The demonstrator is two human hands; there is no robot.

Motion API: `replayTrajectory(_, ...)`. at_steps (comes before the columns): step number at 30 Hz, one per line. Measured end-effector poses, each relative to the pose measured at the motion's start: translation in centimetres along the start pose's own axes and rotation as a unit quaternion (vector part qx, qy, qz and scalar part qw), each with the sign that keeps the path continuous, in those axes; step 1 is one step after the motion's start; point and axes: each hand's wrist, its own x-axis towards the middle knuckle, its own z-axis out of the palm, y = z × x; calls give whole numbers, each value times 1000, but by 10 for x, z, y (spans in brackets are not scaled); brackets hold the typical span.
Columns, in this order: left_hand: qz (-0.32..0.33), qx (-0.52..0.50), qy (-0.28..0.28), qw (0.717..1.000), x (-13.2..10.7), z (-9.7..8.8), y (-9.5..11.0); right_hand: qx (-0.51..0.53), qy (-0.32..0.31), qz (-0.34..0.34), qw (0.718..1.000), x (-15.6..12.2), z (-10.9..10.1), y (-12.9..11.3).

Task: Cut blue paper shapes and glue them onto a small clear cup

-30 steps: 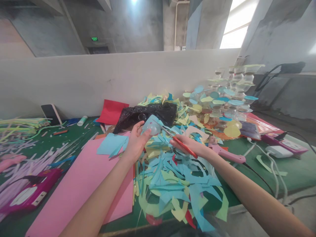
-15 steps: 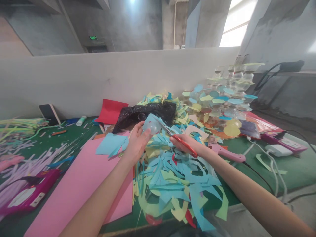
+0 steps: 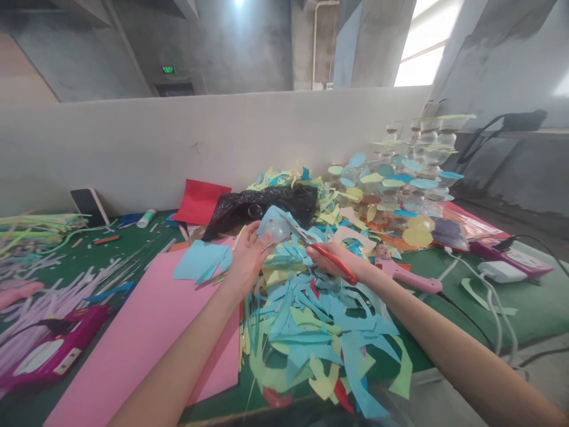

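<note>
My left hand (image 3: 245,258) is closed round a small clear ball with light blue paper on it (image 3: 275,227), held above a heap of paper scraps (image 3: 311,320). My right hand (image 3: 340,261) grips red-handled scissors (image 3: 326,256); their blades point up and left and meet the blue paper at the ball. Both forearms reach in from the bottom edge.
A large pink sheet (image 3: 146,332) lies at the left on the green table (image 3: 528,308). A black plastic bag (image 3: 262,204) and red paper (image 3: 200,201) lie behind the hands. A pink glue gun (image 3: 404,274), cables, stacked paper-topped cups (image 3: 400,178) stand right. A purple device (image 3: 48,353) sits left.
The hands stay almost in place; the scissors have shifted slightly at the paper on the ball. Nothing else has moved.
</note>
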Motion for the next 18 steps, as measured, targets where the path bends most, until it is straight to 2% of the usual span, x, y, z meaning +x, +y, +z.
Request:
replayTrajectory(5,9,-19,-2,1000,0,0,2,6,2,-2,1000,0,3,0)
replayTrajectory(14,10,8,-27,1000,-2,-2,-5,28,-7,-27,999,0,2,-4)
replayTrajectory(18,6,1,-10,1000,-1,-2,-2,3,-1,9,1000,-2,-1,-4)
